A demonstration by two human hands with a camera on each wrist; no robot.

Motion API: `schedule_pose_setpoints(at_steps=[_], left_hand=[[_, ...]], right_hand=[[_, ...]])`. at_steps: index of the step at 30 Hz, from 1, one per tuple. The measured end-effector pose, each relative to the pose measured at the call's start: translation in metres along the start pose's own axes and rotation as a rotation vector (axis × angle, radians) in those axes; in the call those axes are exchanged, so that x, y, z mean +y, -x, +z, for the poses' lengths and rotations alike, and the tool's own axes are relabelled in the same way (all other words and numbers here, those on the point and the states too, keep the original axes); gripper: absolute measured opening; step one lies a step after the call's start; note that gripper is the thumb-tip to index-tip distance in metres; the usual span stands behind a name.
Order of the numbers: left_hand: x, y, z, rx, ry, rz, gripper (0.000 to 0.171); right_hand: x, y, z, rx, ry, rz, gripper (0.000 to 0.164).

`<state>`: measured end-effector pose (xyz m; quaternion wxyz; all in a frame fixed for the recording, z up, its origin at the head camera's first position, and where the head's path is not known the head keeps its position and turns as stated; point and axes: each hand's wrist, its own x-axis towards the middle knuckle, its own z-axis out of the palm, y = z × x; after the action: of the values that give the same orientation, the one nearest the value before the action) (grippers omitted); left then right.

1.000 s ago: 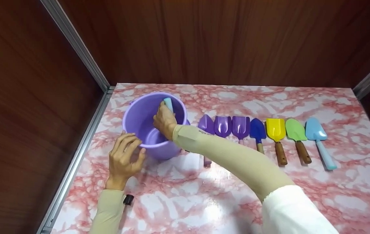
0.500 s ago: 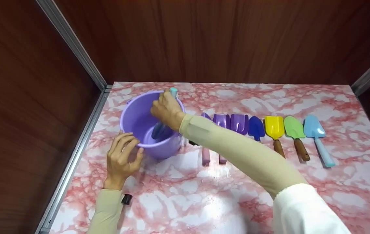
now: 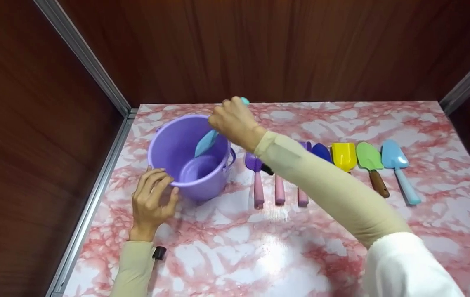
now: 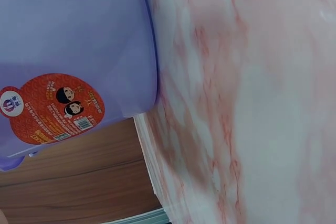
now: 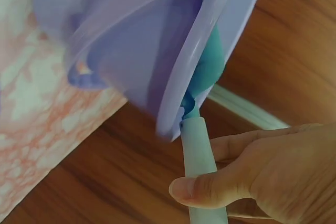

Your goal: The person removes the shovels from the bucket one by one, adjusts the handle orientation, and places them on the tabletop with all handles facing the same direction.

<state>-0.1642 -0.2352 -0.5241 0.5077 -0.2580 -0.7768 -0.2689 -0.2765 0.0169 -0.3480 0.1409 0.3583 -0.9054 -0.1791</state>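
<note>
A purple bucket (image 3: 187, 150) with a red label on its outer wall stands at the left of the table. My left hand (image 3: 151, 206) holds its near-left rim with bent fingers, the thumb just below the rim. In my right hand (image 3: 237, 121) is the pale handle of a light blue garden trowel (image 3: 206, 143), pinched between thumb and fingers in the right wrist view. The trowel is raised, its blade still inside the bucket mouth and its handle out over the far-right rim. The right hand hides most of the handle in the head view.
Right of the bucket lies a row of trowels: several purple-bladed ones with pink handles (image 3: 258, 189), a dark blue one (image 3: 321, 152), a yellow scoop (image 3: 344, 156), a green one (image 3: 369, 156) and a light blue one (image 3: 394, 154). Wooden walls (image 3: 259, 49) bound the table.
My right hand has risen from inside the bucket and moved to the right past the rim, drawing the trowel up with it. The left hand stays at the rim.
</note>
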Motion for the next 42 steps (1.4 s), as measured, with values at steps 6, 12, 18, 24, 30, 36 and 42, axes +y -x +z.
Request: schedule_pose_setpoints(at_steps=[6, 12, 18, 24, 30, 36, 42], left_hand=[[-0.001, -0.001, 0.001, 0.016, 0.006, 0.002, 0.033], [0.000, -0.001, 0.003, 0.018, 0.005, -0.005, 0.036], [0.000, 0.000, 0.005, 0.017, 0.008, -0.007, 0.036], [0.000, 0.000, 0.005, 0.036, 0.012, -0.013, 0.038], [0.002, 0.002, 0.008, 0.054, 0.012, -0.020, 0.039], [0.002, 0.001, 0.009, 0.065, 0.015, -0.017, 0.037], [0.002, 0.000, 0.009, 0.083, 0.005, -0.016, 0.038]], right_hand=[[0.025, 0.019, 0.006, 0.050, -0.092, 0.047, 0.024], [0.045, 0.039, 0.009, 0.037, -0.163, 0.110, 0.024], [0.068, 0.066, 0.014, 0.025, -0.198, 0.175, 0.034], [0.091, 0.094, 0.027, 0.029, -0.264, 0.205, 0.035], [0.114, 0.128, 0.047, 0.005, -0.379, 0.234, 0.029], [0.132, 0.166, 0.070, -0.025, -0.561, 0.321, 0.025], [0.139, 0.198, 0.092, -0.022, -0.771, 0.451, 0.028]])
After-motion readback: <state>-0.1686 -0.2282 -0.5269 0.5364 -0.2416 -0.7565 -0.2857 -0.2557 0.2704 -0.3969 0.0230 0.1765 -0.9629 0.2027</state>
